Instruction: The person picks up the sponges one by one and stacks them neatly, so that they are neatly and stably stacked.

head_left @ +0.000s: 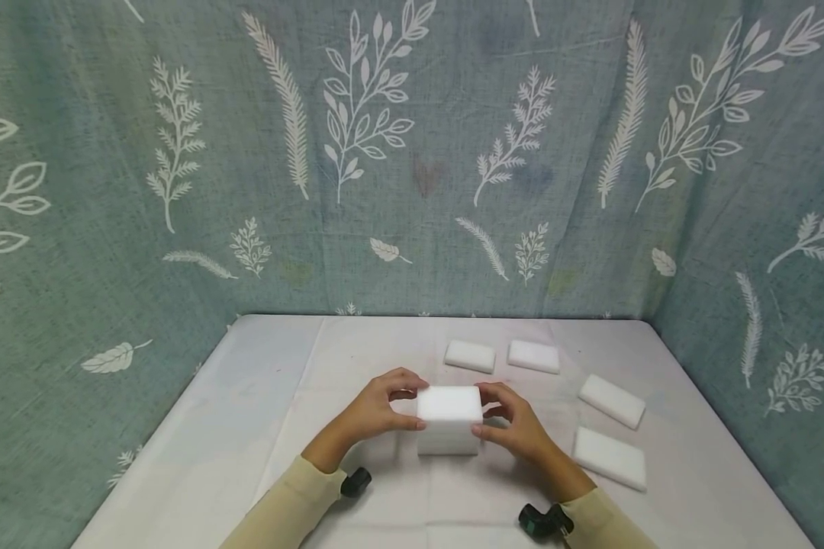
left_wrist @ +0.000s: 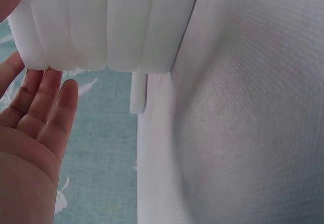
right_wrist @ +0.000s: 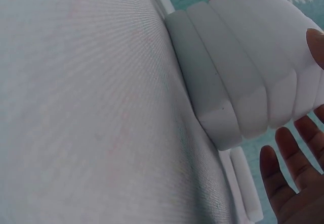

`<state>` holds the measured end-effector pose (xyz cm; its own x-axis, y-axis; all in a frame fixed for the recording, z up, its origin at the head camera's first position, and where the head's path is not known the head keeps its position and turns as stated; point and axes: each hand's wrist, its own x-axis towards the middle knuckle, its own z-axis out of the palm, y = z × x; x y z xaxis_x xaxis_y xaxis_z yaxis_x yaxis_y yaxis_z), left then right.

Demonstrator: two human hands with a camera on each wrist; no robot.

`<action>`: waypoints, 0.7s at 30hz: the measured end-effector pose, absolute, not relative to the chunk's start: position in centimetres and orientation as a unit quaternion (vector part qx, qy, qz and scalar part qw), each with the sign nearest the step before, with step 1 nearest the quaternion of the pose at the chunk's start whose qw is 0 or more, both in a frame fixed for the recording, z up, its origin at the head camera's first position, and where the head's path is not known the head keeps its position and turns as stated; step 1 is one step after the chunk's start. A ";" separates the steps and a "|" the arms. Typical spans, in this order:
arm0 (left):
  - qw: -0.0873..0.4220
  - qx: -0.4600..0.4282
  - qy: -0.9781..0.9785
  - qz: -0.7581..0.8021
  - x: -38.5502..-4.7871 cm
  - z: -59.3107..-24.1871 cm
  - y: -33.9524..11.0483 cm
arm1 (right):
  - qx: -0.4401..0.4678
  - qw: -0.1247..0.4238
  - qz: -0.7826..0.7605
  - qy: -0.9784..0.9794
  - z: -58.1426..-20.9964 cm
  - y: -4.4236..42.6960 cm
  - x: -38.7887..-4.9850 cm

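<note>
A stack of several white, sponge-like blocks (head_left: 449, 436) stands on the table in front of me in the head view. My left hand (head_left: 373, 406) holds its upper left side, thumb at the near face and fingers toward the back. On the other side, my right hand (head_left: 519, 428) grips the upper right edge the same way. The left wrist view shows the layered blocks (left_wrist: 101, 27) lined up evenly, with the fingertips of my left hand (left_wrist: 33, 133) against them. In the right wrist view the stack (right_wrist: 243, 72) rests on the cloth beside my right hand (right_wrist: 301, 183).
Loose white blocks lie flat behind and right of the stack: one at the back (head_left: 470, 356), another beside it (head_left: 533, 356), and more at the right, (head_left: 613, 400) among them. A pale cloth covers the table (head_left: 268, 366). Leaf-patterned curtains (head_left: 412, 229) surround it.
</note>
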<state>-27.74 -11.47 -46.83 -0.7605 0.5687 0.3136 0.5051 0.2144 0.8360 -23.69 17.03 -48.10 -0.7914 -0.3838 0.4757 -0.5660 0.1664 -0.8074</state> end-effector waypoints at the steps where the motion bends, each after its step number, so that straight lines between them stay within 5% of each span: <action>1: 0.029 0.343 0.779 0.523 -28.0 -47.2 -11.5 | 0.312 0.081 0.565 -0.760 -48.1 17.0 -23.7; 21: 0.065 0.249 0.744 0.617 -25.6 -47.3 -11.0 | 0.320 0.082 0.577 -0.747 -47.6 17.5 -23.7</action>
